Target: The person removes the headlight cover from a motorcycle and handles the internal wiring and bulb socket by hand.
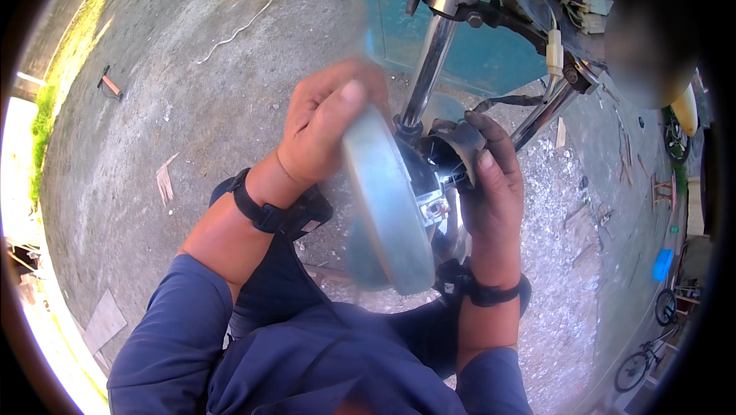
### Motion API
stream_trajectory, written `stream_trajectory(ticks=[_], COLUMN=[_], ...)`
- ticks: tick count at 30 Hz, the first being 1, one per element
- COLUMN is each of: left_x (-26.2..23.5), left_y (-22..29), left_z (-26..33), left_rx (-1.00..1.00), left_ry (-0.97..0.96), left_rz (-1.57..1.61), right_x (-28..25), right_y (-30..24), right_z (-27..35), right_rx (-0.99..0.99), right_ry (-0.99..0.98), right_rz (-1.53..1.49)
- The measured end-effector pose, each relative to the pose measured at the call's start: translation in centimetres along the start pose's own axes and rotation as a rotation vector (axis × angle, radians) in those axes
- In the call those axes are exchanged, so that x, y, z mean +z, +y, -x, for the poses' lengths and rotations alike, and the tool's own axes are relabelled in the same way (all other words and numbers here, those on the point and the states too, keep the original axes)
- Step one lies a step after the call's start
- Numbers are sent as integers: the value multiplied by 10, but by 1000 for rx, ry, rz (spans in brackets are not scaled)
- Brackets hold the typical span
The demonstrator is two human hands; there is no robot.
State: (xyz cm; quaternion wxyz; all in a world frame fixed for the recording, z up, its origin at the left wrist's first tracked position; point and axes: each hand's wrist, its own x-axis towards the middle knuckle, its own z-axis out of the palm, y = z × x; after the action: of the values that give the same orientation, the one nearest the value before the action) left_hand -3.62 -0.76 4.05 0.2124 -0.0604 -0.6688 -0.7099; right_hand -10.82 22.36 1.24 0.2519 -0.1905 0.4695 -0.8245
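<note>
A round headlight (387, 208) with a clear, glassy front is held on edge in front of me, its lens turned to the left. My left hand (330, 123) grips its upper rim, thumb on the near side, with the other fingers mostly hidden and blurred. Behind the lens, my right hand (494, 192) pinches a dark, curved cover (460, 146), which looks like rubber, between thumb and fingers. A shiny bracket (434, 208) shows at the back of the headlight, just beside the right hand. Dark wiring (510, 100) runs close above the right fingertips.
Two chrome fork tubes (431, 70) slope down beyond the headlight, with loose wires and white connectors (554, 53) at upper right. A teal panel (383, 16) stands behind. An orange-handled tool (112, 87) and a pale cord (253, 20) lie on the ground. Bicycles (632, 369) are far right.
</note>
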Motion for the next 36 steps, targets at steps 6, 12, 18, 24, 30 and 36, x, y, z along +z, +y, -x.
stream_trajectory(ticks=[6, 12, 18, 24, 30, 36], left_x=[-5, -8, -7, -6, -3, -5], left_y=[0, 5, 6, 6, 3, 5], left_z=[0, 1, -1, -2, -1, 0], left_rx=[98, 277, 463, 559, 587, 545], left_ry=[-84, -147, -192, -207, -198, -202], left_rz=[-54, -213, -358, -419, -434, -438], right_x=[0, 6, 8, 14, 23, 6], right_y=[1, -2, 1, 4, -1, 4], right_z=[0, -4, -6, -4, -4, -6], right_rx=[-3, 42, 56, 31, 50, 41], right_ry=[-34, -114, -103, -68, -29, -17], right_rz=[21, -105, -196, -139, -200, -66])
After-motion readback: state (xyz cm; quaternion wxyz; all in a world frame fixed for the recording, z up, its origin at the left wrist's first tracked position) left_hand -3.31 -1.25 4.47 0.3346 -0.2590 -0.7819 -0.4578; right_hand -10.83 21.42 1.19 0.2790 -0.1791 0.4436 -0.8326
